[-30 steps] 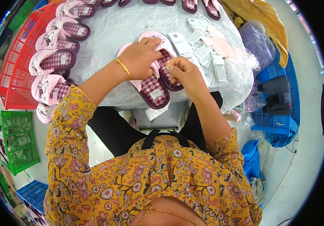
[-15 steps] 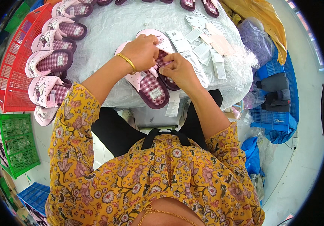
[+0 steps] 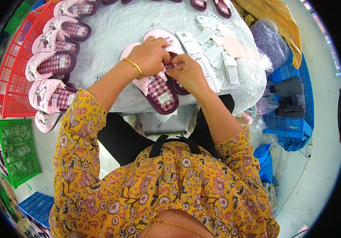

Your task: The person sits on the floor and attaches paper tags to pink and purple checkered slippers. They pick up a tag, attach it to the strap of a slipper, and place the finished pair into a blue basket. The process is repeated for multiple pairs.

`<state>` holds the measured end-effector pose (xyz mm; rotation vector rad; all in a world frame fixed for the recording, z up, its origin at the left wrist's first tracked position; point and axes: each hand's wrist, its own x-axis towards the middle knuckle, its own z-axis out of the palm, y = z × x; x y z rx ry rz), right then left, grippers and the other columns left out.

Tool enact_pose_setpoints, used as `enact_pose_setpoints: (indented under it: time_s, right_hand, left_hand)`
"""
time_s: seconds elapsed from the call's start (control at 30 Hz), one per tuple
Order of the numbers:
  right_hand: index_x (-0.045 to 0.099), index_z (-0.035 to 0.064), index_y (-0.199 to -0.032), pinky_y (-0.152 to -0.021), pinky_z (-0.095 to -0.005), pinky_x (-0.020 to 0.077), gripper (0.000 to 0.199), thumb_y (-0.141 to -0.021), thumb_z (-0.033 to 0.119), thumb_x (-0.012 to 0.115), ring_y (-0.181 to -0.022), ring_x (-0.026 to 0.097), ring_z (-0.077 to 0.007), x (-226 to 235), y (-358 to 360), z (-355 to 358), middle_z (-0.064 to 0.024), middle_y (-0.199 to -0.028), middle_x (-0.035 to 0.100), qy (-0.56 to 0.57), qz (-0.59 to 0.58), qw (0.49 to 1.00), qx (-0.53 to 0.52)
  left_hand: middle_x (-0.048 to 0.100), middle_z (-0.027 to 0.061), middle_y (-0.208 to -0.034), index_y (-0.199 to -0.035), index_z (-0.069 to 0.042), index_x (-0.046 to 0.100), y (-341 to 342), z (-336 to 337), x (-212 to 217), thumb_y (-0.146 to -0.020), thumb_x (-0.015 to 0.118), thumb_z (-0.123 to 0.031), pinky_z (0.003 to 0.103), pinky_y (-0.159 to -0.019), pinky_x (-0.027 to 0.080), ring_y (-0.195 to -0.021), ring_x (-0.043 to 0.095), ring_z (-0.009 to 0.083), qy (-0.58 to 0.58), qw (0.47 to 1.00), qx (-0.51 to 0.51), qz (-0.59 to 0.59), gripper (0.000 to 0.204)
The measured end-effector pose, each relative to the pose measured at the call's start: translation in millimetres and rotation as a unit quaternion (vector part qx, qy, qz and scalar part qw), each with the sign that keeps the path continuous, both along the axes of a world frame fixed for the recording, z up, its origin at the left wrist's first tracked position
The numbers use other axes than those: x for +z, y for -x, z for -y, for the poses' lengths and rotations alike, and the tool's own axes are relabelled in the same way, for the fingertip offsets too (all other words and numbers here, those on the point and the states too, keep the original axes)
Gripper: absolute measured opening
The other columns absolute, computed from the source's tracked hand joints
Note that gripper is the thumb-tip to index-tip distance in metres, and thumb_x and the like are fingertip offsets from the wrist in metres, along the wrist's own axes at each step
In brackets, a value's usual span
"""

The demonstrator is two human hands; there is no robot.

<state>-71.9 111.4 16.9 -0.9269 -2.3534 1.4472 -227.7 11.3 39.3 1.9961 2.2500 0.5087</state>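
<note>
Beside the table (image 3: 115, 31), a basket (image 3: 282, 127) holds dark items (image 3: 290, 97); left grip (image 3: 150, 56) clamps slipper (image 3: 160, 35), right grip (image 3: 189, 73) unclear.

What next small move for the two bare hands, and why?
I'd probably ease the right hand slightly rightward while the left hand braces the pair of pink fabric slippers with plum-checked insoles: the left lies across the uppers, and both hands crowd together there, hiding whatever is between them.
</note>
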Motion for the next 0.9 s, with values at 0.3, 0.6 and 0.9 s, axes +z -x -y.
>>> enact_pose_setpoints:
  time_s: [0.3,0.6,0.9]
  right_hand:
    - [0.062,0.0015,-0.100,-0.072,-0.0332,0.0520,0.030,-0.078,0.015,0.077,-0.079,0.069,-0.0232,2.3,2.3,9.6,-0.0113,-0.085,0.071,-0.054,0.002,0.998,-0.020]
    - [0.066,-0.0004,-0.104,-0.070,-0.0256,0.0505,0.024,-0.085,0.013,0.073,-0.076,0.064,-0.0126,-3.8,-1.1,4.9,-0.0062,-0.089,0.070,0.127,-0.102,0.986,-0.035]
    - [0.065,0.0023,-0.098,-0.071,-0.0195,0.0440,0.012,-0.093,0.013,0.064,-0.078,0.054,-0.0059,2.4,-7.2,6.1,-0.0006,-0.090,0.064,0.230,-0.214,0.949,0.014]
  left_hand:
    - [0.056,0.0062,-0.115,-0.090,-0.015,0.073,-4.1,-6.5,0.3,-0.075,0.067,-0.009,0.036,-0.082,0.054,-0.111,0.052,0.0252,0.044,0.998,-0.010,-0.037,0.017]
    - [0.054,0.0096,-0.113,-0.093,-0.005,0.064,-3.7,0.3,15.7,-0.077,0.066,-0.006,0.037,-0.083,0.053,-0.106,0.055,0.0276,-0.040,0.996,-0.069,-0.049,0.017]
    - [0.056,0.0076,-0.114,-0.091,-0.006,0.063,-20.4,35.5,32.1,-0.078,0.067,-0.009,0.039,-0.091,0.044,-0.108,0.054,0.0277,-0.221,0.972,-0.045,-0.064,0.014]
